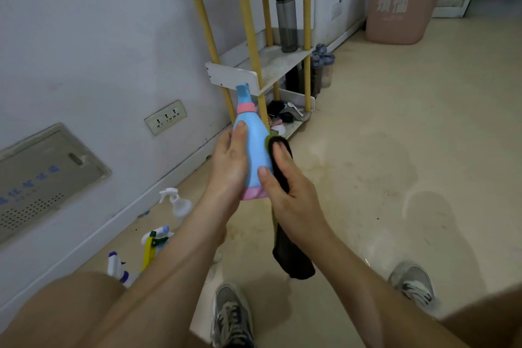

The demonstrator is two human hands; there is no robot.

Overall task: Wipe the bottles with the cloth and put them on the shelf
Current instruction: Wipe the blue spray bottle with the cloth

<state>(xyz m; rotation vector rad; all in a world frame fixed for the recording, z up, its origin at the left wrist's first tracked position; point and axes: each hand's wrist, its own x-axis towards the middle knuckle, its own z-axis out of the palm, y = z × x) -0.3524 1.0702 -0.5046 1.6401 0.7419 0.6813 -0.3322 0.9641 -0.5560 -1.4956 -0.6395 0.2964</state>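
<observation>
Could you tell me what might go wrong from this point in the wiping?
The spray bottles on the floor stand close by the person's left leg; a shift could tip them. The cloth hangs loose below the right hand and may snag. The blue bottle, held by the left hand, points its nozzle toward the shelf and might bump it.

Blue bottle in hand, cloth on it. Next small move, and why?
Probably slide the cloth down the blue bottle: the right hand presses it only on the bottle's right flank, while the left hand holds the other side.
</observation>
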